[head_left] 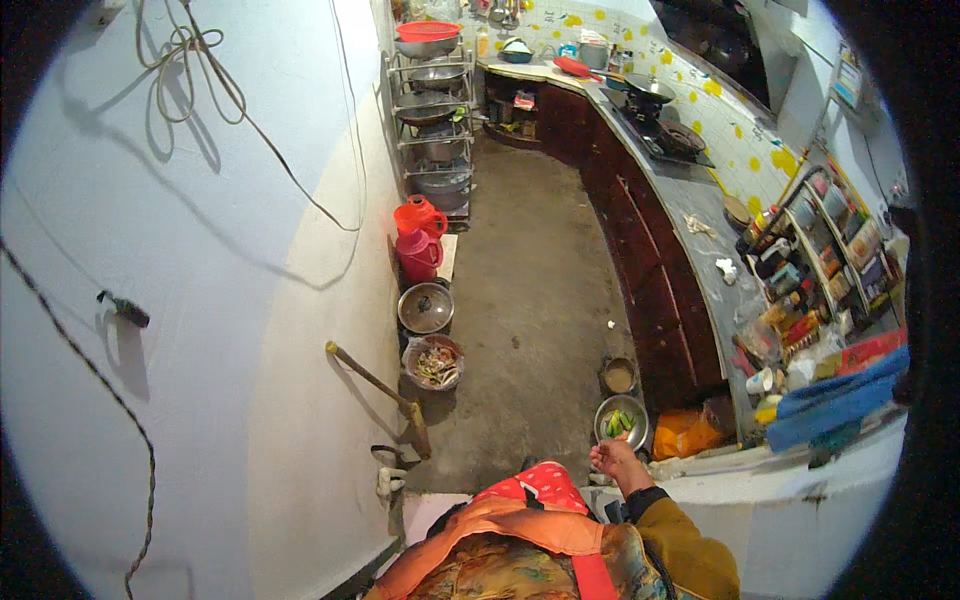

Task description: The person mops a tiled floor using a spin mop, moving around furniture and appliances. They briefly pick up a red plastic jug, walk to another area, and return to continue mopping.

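Observation:
My right hand is held low at the lower right, its arm in a brown sleeve with a dark cuff. Its fingers look loosely curled and apart, with nothing visible in them. Just beyond the fingertips a metal bowl sits on the floor, holding green vegetable pieces, perhaps peppers. Whether the hand touches the bowl's near rim I cannot tell. Behind that bowl stands a smaller brownish pot. My left hand is out of view. An orange and red garment covers my front.
A dark red cabinet run carries a cluttered counter on the right. Along the left wall stand a waste bin, a metal basin, red flasks and a pot rack. A wooden-handled tool leans there. Concrete floor lies between.

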A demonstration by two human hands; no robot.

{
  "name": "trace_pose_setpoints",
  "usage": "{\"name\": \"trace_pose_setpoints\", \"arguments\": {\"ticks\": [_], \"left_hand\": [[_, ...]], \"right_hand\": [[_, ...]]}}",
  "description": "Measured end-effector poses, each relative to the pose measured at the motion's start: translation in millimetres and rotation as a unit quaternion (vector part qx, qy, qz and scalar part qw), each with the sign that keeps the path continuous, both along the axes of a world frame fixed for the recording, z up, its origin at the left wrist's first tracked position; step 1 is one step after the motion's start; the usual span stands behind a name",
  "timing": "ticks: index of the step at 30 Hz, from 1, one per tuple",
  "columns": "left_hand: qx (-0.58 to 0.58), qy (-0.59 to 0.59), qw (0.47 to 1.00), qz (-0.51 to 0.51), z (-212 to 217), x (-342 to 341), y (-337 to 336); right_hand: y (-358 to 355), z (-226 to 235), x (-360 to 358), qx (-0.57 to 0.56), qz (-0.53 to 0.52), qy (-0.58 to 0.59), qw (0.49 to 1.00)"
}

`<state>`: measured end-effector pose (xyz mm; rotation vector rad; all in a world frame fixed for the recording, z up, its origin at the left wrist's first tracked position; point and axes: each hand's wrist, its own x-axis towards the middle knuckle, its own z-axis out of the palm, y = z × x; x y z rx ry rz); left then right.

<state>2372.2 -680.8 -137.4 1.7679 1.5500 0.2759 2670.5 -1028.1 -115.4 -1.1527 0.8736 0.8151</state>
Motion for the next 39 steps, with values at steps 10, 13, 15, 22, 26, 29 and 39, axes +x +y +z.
{"name": "trace_pose_setpoints", "arguments": {"ticks": [10,13,15,22,26,29,39], "left_hand": [[0.046,0.064,0.978,0.195,-5,28,-3],[0.076,0.114,0.944,0.302,1,24,5],[0.097,0.143,0.909,0.378,13,20,14],[0.123,0.172,0.810,0.547,42,27,35],[0.190,0.151,0.868,0.434,-9,104,18],[-0.005,0.333,0.841,0.427,-43,178,31],[-0.098,0.093,0.919,0.370,-34,441,68]], "right_hand": [[63,-29,221,0.062,0.117,-0.072,0.989],[79,-28,296,0.026,0.153,-0.064,0.986],[93,-23,345,-0.005,0.178,-0.096,0.979],[191,-12,487,0.035,0.292,-0.138,0.946],[267,-20,542,0.065,0.351,-0.150,0.922],[317,-26,580,0.052,0.378,-0.165,0.910],[442,-36,713,-0.006,0.511,-0.144,0.847]]}}
